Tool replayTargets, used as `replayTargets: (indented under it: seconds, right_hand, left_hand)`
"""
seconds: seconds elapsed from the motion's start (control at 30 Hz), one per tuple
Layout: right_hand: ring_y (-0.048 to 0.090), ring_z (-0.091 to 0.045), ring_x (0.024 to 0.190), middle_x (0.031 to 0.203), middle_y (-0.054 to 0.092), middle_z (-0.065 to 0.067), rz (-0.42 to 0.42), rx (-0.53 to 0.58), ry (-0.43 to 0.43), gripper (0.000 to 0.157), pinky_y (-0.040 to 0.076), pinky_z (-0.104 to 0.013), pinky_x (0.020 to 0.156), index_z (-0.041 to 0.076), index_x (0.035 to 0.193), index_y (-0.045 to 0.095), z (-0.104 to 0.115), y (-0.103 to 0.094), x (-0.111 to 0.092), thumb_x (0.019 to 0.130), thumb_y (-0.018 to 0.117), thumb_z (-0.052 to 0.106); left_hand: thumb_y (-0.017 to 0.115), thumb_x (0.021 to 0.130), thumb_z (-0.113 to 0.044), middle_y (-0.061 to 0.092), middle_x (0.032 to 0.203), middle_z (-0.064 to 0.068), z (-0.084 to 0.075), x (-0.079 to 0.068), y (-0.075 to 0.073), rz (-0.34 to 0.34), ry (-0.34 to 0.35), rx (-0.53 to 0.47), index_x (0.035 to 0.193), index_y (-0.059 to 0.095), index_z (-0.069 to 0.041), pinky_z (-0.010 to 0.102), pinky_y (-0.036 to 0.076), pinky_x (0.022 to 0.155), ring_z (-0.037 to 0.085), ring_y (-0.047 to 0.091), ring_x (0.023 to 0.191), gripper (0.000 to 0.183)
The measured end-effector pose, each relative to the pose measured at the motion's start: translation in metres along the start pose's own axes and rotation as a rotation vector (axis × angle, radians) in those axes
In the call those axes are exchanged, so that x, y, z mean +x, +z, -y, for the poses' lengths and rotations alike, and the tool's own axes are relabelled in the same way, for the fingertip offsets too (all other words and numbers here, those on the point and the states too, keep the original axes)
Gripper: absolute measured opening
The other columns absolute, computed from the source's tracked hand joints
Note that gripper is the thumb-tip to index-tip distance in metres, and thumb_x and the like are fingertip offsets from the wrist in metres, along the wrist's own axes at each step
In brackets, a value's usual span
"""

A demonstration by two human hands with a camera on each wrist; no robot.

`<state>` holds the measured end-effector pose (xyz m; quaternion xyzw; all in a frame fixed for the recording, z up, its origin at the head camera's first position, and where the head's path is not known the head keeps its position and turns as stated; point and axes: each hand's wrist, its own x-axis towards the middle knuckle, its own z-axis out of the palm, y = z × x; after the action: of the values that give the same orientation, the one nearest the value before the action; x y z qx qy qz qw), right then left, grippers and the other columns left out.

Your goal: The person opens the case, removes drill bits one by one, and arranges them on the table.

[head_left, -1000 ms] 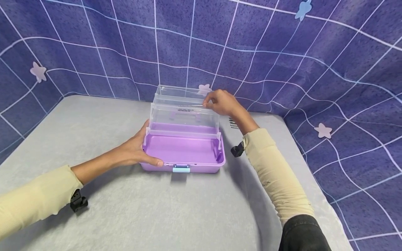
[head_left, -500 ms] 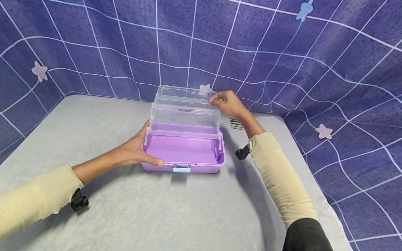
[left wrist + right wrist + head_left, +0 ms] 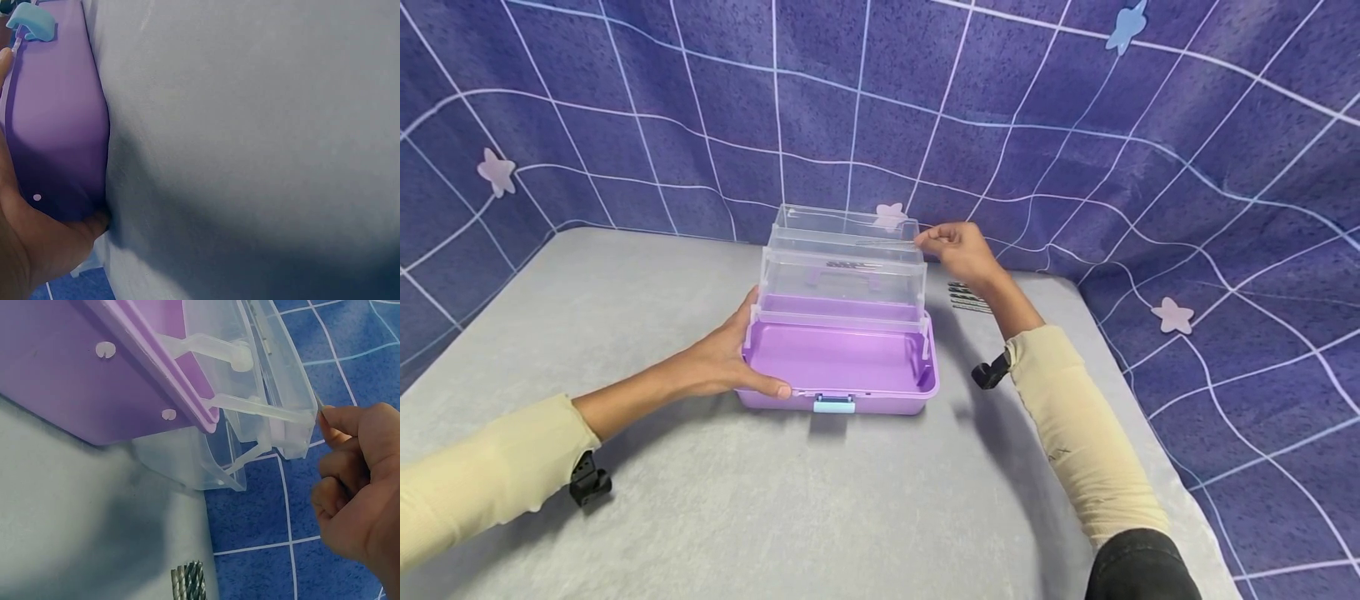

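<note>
A purple toolbox [image 3: 880, 404] stands unfolded on the grey table, its clear plastic trays [image 3: 842, 287] raised at the back. My left hand [image 3: 715, 360] grips its left front corner, thumb on the front rim; in the left wrist view, the hand wraps the purple end wall [image 3: 62, 125]. Between thumb and forefinger of my right hand [image 3: 961, 252] is a thin drill bit [image 3: 887, 242], pointing left above the trays. Several dark drill bits [image 3: 850, 265] lie in a clear tray. In the right wrist view, the pinching fingertips [image 3: 331, 415] are at the tray's outer end.
More drill bits [image 3: 967, 297] lie in a row on the table right of the box, below my right forearm. A light blue latch [image 3: 833, 405] hangs at the box front. A blue curtain [image 3: 700, 125] with a pale grid and stars rises behind the table.
My right hand has drawn to the right with the thin drill bit, away from the bits in the tray. The left hand and the toolbox have kept their place.
</note>
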<state>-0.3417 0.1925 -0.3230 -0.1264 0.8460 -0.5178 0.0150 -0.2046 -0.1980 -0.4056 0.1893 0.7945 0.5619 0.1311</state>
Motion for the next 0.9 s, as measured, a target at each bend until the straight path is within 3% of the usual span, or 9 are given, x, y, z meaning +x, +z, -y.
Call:
replayTargets:
  seconds: [0.1,0.23,0.37,0.5,0.63,0.73,0.83,0.9]
  right_hand:
    - [0.066,-0.031,0.144,0.14,0.077,-0.023,-0.026,0.044,0.012,0.029,0.044,-0.047,0.132,-0.007,0.125,0.077,-0.001,-0.002,-0.001,0.111,0.069,0.016]
    - [0.064,-0.028,0.143,0.141,0.075,-0.027,-0.067,0.106,0.021,0.03,0.042,-0.043,0.133,-0.01,0.128,0.075,-0.003,-0.007,-0.002,0.11,0.069,0.013]
    - [0.065,-0.014,0.125,0.115,0.083,-0.004,-0.106,0.132,0.025,0.031,0.046,-0.033,0.122,-0.01,0.13,0.074,-0.005,-0.013,-0.006,0.109,0.069,0.012]
    - [0.057,-0.003,0.092,0.082,0.069,0.02,-0.134,0.15,0.025,0.033,0.044,-0.025,0.098,-0.01,0.13,0.075,-0.007,-0.02,-0.011,0.108,0.071,0.015]
    - [0.043,-0.003,0.072,0.07,0.059,0.02,-0.159,0.179,0.034,0.028,0.041,-0.026,0.081,-0.005,0.124,0.077,-0.012,-0.027,-0.015,0.108,0.074,0.018]
    - [0.044,-0.003,0.075,0.071,0.061,0.022,-0.176,0.182,0.059,0.022,0.04,-0.025,0.081,0.002,0.118,0.079,-0.016,-0.032,-0.017,0.108,0.076,0.02]
    - [0.045,-0.005,0.081,0.072,0.064,0.023,-0.182,0.178,0.076,0.024,0.039,-0.026,0.085,0.001,0.121,0.078,-0.019,-0.037,-0.021,0.108,0.075,0.021]
    - [0.043,-0.004,0.074,0.065,0.056,0.021,-0.183,0.189,0.077,0.022,0.038,-0.024,0.079,0.002,0.12,0.078,-0.022,-0.041,-0.023,0.108,0.075,0.02]
  left_hand:
    - [0.109,0.07,-0.014,0.039,0.176,0.013,0.0,0.0,0.0,-0.003,-0.002,0.012,0.18,-0.005,-0.041,0.059,0.057,0.116,0.044,0.063,0.14,0.161]
    - [0.109,0.07,-0.016,0.037,0.178,0.014,-0.001,-0.001,-0.001,-0.009,-0.011,0.037,0.181,-0.008,-0.037,0.061,0.053,0.12,0.043,0.063,0.141,0.163]
    - [0.109,0.07,-0.016,0.034,0.18,0.015,-0.002,-0.002,-0.002,-0.008,-0.024,0.032,0.181,-0.012,-0.032,0.062,0.051,0.122,0.043,0.063,0.142,0.165]
    - [0.109,0.071,-0.015,0.035,0.18,0.014,-0.003,-0.002,-0.001,-0.002,-0.025,0.01,0.181,-0.011,-0.034,0.06,0.052,0.12,0.043,0.064,0.14,0.164]
    - [0.109,0.071,-0.015,0.036,0.179,0.013,-0.003,-0.001,-0.001,0.001,-0.023,-0.001,0.18,-0.009,-0.04,0.059,0.052,0.12,0.042,0.064,0.139,0.163]
    - [0.109,0.071,-0.015,0.036,0.179,0.013,-0.002,-0.001,0.0,0.0,-0.021,-0.007,0.18,-0.008,-0.042,0.058,0.053,0.119,0.042,0.064,0.14,0.162]
    - [0.108,0.071,-0.012,0.037,0.178,0.013,-0.002,-0.001,0.001,0.006,-0.016,-0.033,0.18,-0.008,-0.043,0.057,0.056,0.117,0.043,0.064,0.139,0.162]
    - [0.108,0.071,-0.012,0.037,0.177,0.013,-0.001,-0.001,0.001,0.01,-0.012,-0.044,0.179,-0.007,-0.043,0.056,0.057,0.116,0.043,0.064,0.139,0.161]
